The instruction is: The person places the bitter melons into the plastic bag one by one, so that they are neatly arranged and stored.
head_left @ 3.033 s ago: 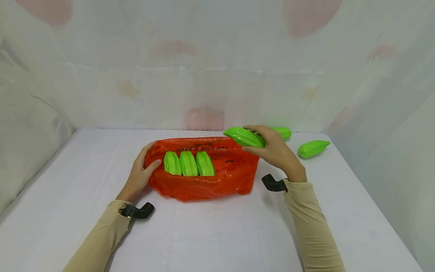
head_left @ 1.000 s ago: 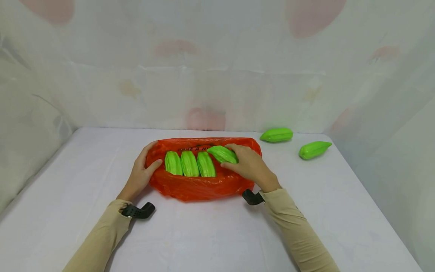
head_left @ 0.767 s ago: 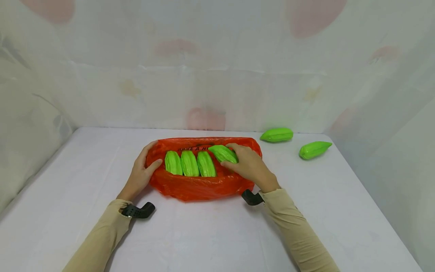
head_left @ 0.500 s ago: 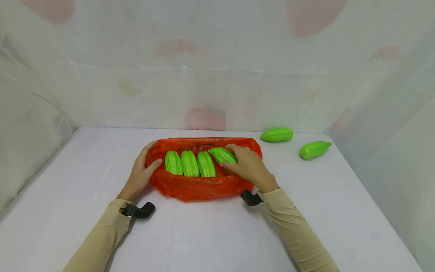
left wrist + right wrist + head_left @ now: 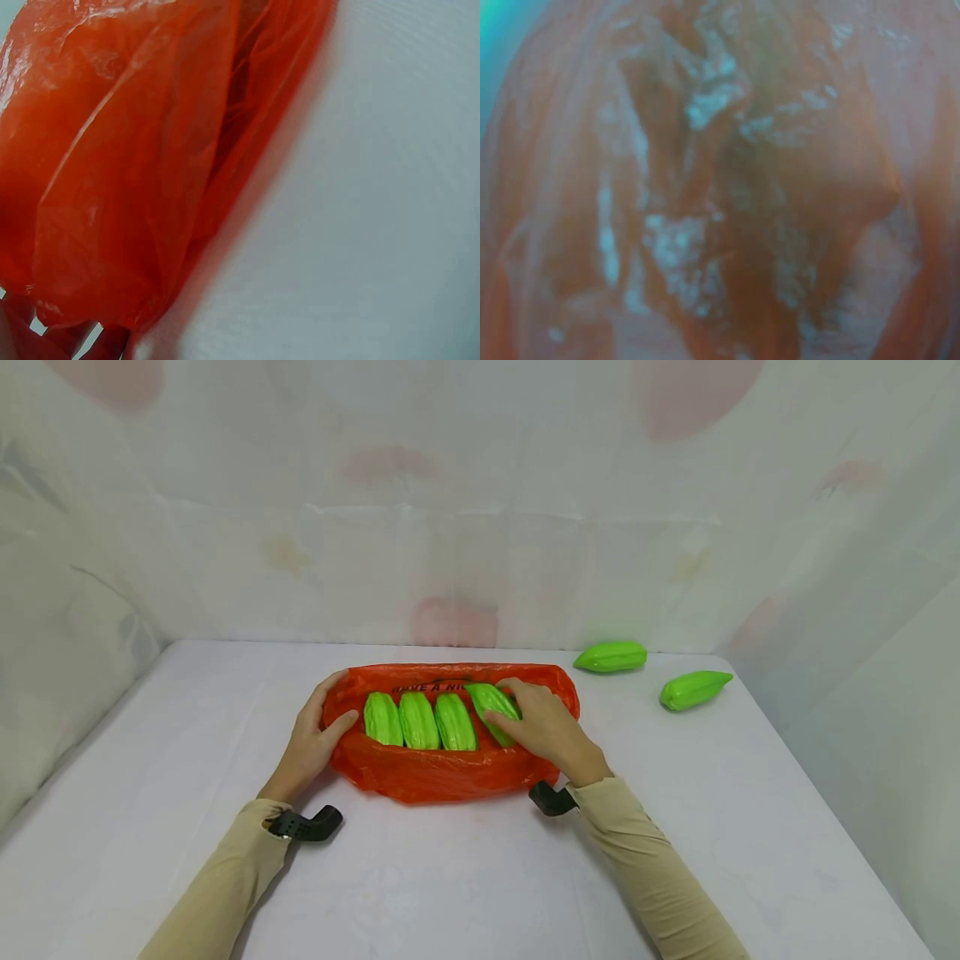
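A red plastic bag (image 5: 442,778) lies open on the table, its printed inner wall showing. My left hand (image 5: 307,742) grips the bag's left end, thumb over the rim; in the left wrist view its fingers (image 5: 49,336) show beneath the plastic (image 5: 127,187). Three green bitter melons (image 5: 418,721) stand side by side inside. With my right hand (image 5: 551,727) I hold another bitter melon (image 5: 490,702) between thumb and fingers, tilted, at the right of that row within the opening. Blurred plastic (image 5: 727,187) fills the right wrist view, hiding that hand.
Two more bitter melons lie on the white table at the right: one near the back edge (image 5: 611,657), one farther right (image 5: 694,690). A pale patterned curtain (image 5: 480,527) hangs behind the table and along both sides.
My right hand has brought the bitter melon left and down from above the bag's right end into the opening. Lately the melon has turned steeper. My left hand has stayed on the bag.
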A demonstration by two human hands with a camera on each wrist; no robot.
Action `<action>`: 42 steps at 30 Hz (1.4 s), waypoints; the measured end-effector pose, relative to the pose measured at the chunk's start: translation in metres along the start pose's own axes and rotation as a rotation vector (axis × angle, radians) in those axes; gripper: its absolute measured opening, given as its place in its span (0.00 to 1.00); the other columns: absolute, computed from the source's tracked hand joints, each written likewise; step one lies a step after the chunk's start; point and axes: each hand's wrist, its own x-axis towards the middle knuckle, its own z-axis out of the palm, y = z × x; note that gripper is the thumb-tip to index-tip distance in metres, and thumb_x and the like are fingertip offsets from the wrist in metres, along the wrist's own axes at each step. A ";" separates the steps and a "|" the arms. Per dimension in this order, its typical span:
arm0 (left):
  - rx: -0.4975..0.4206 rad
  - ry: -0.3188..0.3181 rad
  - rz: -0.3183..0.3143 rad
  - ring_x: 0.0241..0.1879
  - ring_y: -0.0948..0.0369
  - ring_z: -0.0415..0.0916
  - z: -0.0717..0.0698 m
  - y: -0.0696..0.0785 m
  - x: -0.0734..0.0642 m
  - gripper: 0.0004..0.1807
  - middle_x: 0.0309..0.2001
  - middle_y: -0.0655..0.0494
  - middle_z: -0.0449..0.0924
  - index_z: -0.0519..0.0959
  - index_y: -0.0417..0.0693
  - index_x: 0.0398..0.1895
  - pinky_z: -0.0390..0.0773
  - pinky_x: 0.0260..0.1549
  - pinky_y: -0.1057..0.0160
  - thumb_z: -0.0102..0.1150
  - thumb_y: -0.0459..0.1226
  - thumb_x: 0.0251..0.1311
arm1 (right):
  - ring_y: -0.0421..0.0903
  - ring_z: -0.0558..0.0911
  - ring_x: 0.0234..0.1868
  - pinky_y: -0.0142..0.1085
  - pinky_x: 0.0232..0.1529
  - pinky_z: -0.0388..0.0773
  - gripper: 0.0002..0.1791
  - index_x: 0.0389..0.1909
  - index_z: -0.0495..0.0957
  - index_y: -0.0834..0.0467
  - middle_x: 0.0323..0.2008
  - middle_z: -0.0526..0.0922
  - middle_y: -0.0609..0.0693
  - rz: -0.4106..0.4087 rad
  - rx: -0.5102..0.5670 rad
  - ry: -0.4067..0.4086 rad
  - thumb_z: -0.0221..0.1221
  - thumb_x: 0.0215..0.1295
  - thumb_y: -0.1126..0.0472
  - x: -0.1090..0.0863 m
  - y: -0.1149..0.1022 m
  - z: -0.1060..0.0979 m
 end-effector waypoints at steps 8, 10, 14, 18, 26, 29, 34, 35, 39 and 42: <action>-0.006 -0.002 0.004 0.68 0.48 0.61 0.000 0.000 0.000 0.33 0.71 0.42 0.63 0.58 0.47 0.76 0.57 0.60 0.83 0.52 0.31 0.69 | 0.54 0.77 0.58 0.50 0.61 0.74 0.31 0.65 0.71 0.58 0.57 0.80 0.54 0.009 0.033 0.007 0.60 0.67 0.45 0.001 -0.001 0.003; -0.012 -0.001 0.005 0.68 0.48 0.61 0.000 0.000 0.000 0.33 0.71 0.41 0.63 0.58 0.47 0.76 0.57 0.61 0.83 0.52 0.31 0.69 | 0.54 0.77 0.59 0.50 0.62 0.74 0.30 0.64 0.72 0.59 0.58 0.80 0.54 -0.001 0.045 0.005 0.61 0.67 0.46 0.002 -0.002 0.004; -0.012 0.001 0.004 0.67 0.48 0.61 0.000 0.000 0.000 0.32 0.71 0.41 0.64 0.58 0.46 0.76 0.57 0.61 0.83 0.52 0.30 0.69 | 0.54 0.77 0.60 0.49 0.62 0.75 0.28 0.63 0.73 0.59 0.59 0.80 0.54 -0.017 0.056 0.006 0.62 0.67 0.49 0.002 -0.002 0.004; -0.008 0.001 0.003 0.67 0.48 0.61 0.000 0.001 0.000 0.32 0.71 0.41 0.64 0.58 0.46 0.76 0.57 0.60 0.83 0.52 0.30 0.69 | 0.53 0.78 0.59 0.49 0.60 0.76 0.27 0.63 0.73 0.59 0.58 0.80 0.54 -0.024 0.058 -0.008 0.62 0.67 0.50 0.002 -0.002 0.004; -0.001 -0.004 -0.007 0.68 0.48 0.61 0.001 0.003 0.000 0.32 0.71 0.41 0.64 0.58 0.47 0.76 0.57 0.60 0.83 0.51 0.31 0.70 | 0.53 0.78 0.59 0.48 0.61 0.75 0.28 0.65 0.72 0.58 0.58 0.80 0.54 -0.035 0.041 -0.062 0.61 0.68 0.51 0.002 0.000 0.004; 0.003 -0.005 -0.012 0.68 0.48 0.61 0.001 0.003 0.000 0.32 0.71 0.42 0.63 0.58 0.47 0.76 0.57 0.60 0.83 0.52 0.31 0.70 | 0.53 0.77 0.60 0.48 0.62 0.75 0.29 0.65 0.72 0.58 0.59 0.79 0.54 -0.028 0.041 -0.070 0.61 0.67 0.50 0.001 0.000 0.002; -0.001 -0.006 -0.010 0.69 0.48 0.60 0.000 0.003 0.000 0.33 0.72 0.42 0.62 0.58 0.47 0.76 0.57 0.60 0.83 0.52 0.31 0.69 | 0.53 0.77 0.61 0.48 0.63 0.74 0.29 0.65 0.71 0.58 0.59 0.80 0.54 -0.023 0.038 -0.074 0.62 0.67 0.50 0.000 -0.001 -0.002; -0.002 -0.007 -0.010 0.69 0.48 0.60 0.000 0.003 0.000 0.33 0.72 0.42 0.62 0.58 0.47 0.76 0.57 0.60 0.83 0.52 0.31 0.69 | 0.53 0.77 0.62 0.48 0.63 0.74 0.29 0.65 0.71 0.58 0.59 0.80 0.54 -0.022 0.036 -0.074 0.62 0.67 0.50 0.000 -0.001 -0.002; -0.002 -0.007 -0.013 0.68 0.48 0.60 0.000 0.004 0.000 0.33 0.72 0.43 0.62 0.58 0.47 0.76 0.57 0.60 0.83 0.52 0.31 0.69 | 0.52 0.76 0.61 0.48 0.63 0.74 0.30 0.66 0.71 0.56 0.59 0.80 0.53 -0.024 0.029 -0.072 0.62 0.67 0.49 0.000 0.000 -0.004; -0.001 -0.007 -0.012 0.69 0.47 0.60 0.000 0.004 0.000 0.33 0.72 0.42 0.62 0.58 0.47 0.76 0.57 0.60 0.83 0.52 0.31 0.69 | 0.51 0.77 0.61 0.48 0.63 0.74 0.29 0.66 0.71 0.55 0.59 0.80 0.52 -0.044 0.029 -0.070 0.62 0.67 0.49 -0.001 0.001 -0.006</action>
